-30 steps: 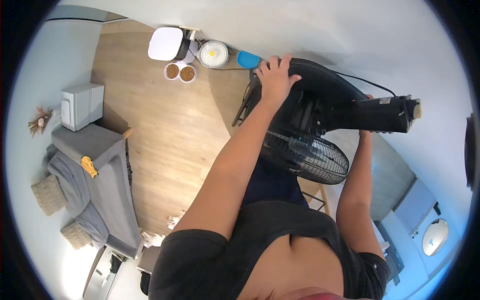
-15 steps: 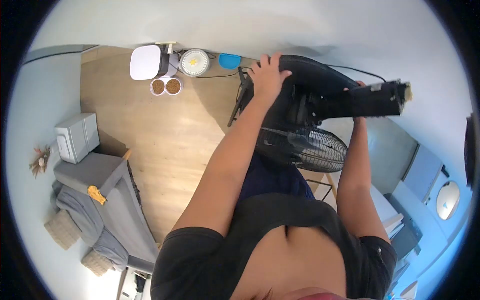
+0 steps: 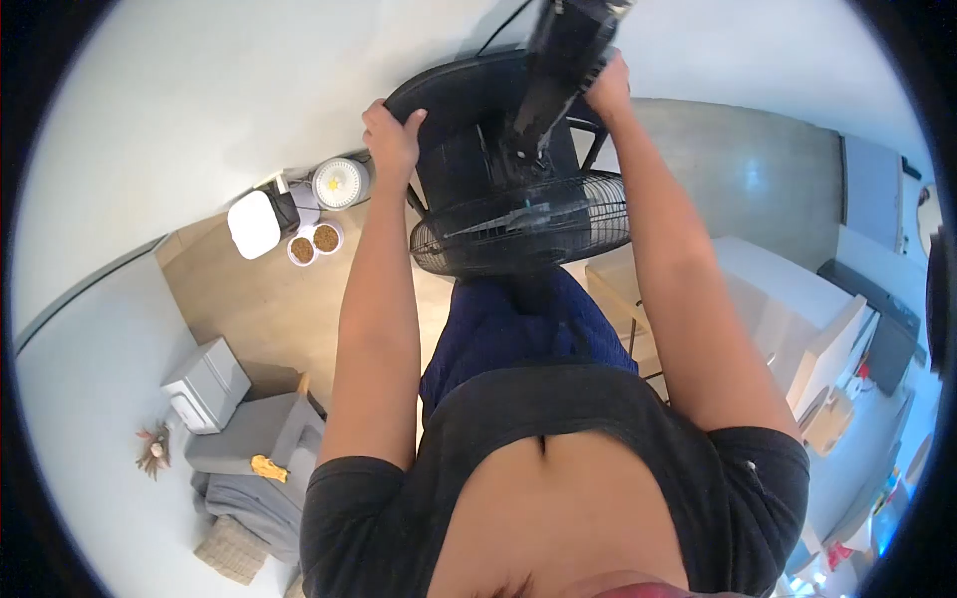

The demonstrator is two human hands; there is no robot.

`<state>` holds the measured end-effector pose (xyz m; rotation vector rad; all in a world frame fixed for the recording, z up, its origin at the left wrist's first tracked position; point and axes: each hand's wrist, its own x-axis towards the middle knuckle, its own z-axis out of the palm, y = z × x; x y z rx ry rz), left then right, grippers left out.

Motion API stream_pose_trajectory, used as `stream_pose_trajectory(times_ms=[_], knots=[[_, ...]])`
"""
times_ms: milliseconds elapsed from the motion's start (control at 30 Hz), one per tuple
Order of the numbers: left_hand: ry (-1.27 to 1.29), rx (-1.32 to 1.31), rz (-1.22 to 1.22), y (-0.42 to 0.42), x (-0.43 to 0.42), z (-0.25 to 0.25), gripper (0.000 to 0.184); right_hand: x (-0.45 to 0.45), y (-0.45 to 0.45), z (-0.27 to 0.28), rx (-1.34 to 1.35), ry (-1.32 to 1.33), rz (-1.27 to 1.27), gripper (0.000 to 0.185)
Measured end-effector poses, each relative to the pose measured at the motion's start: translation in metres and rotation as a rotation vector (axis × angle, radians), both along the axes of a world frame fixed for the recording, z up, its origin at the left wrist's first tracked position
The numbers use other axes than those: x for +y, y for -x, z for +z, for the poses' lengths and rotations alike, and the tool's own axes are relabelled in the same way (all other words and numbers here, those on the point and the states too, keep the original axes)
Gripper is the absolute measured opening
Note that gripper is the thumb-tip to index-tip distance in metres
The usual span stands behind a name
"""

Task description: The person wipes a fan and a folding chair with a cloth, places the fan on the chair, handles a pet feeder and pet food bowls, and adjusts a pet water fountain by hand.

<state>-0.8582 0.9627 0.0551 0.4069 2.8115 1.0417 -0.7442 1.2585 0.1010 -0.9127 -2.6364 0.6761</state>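
A black chair (image 3: pixel 454 95) stands before me with its curved backrest toward the wall. My left hand (image 3: pixel 392 145) grips the left edge of that backrest, thumb on the near face and fingers over the rim. My right hand (image 3: pixel 610 85) is closed at the backrest's right end, partly hidden by a black upright part. A black fan rests on the chair, its round wire grille (image 3: pixel 523 224) close to my body. The black upright part (image 3: pixel 568 75) rises from it toward the camera, slightly blurred.
On the floor at left are a twin bowl of kibble (image 3: pixel 326 237), a white pet feeder (image 3: pixel 254 224) and a round white device (image 3: pixel 340 184). A grey sofa (image 3: pixel 239 439) lies lower left. At right, a white table (image 3: pixel 773 289) stands near my arm. The wall is just behind the chair.
The chair and fan have swung left in view as I turned, and now sit squarely ahead. Both hands moved along with the backrest. The upright part now points up instead of right.
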Motion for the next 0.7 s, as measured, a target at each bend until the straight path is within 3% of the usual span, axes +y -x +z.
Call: stream_pose_trajectory(times_ms=[67, 300, 533, 600, 667, 700], knots=[[0.023, 0.002, 0.002, 0.006, 0.002, 0.000, 0.069, 0.014, 0.007, -0.022, -0.005, -0.143, 0.098, 0.054], [0.039, 0.037, 0.037, 0.010, 0.009, 0.007, 0.065, 0.004, 0.006, -0.010, 0.057, -0.146, 0.139, 0.064], [0.085, 0.089, -0.039, 0.011, 0.010, 0.017, 0.060, 0.008, -0.003, 0.002, 0.017, -0.168, 0.164, 0.059], [0.150, 0.052, -0.023, 0.012, 0.013, 0.020, 0.060, 0.012, -0.014, 0.022, 0.115, 0.137, 0.129, 0.058], [0.212, 0.018, -0.006, 0.013, 0.023, 0.041, 0.059, 0.011, -0.018, 0.042, 0.156, 0.218, 0.244, 0.057], [0.341, -0.029, -0.017, 0.012, 0.034, 0.067, 0.062, 0.009, -0.020, 0.055, 0.253, 0.683, 0.332, 0.070]])
